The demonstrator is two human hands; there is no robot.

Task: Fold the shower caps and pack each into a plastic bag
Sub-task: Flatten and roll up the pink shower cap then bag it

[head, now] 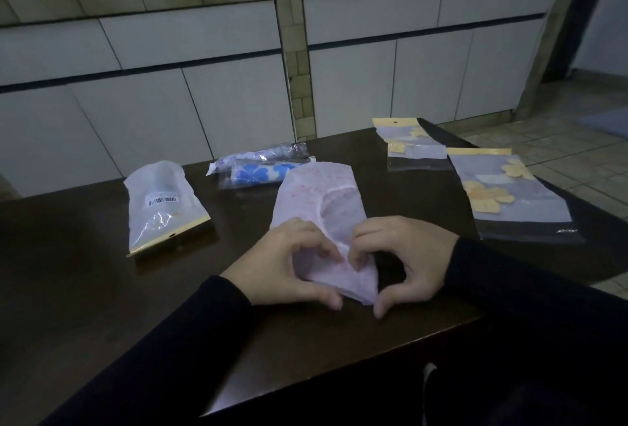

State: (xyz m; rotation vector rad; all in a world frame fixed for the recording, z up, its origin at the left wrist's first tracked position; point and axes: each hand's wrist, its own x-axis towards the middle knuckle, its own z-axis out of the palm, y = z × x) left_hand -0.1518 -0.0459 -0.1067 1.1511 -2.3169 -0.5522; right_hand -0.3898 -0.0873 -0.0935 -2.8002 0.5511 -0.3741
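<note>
Left hand (289, 264) and right hand (404, 255) pinching near end of pale pink shower cap (319, 201), fingers curled, dark table (102, 289) beneath, seemingly empty flowered bags (509, 194) beyond right fingers

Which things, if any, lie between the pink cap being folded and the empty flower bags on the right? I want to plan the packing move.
Nothing visible does. The pink cap, held by both the left hand and right hand, and the nearer flower bag are separated only by bare dark table.
</note>
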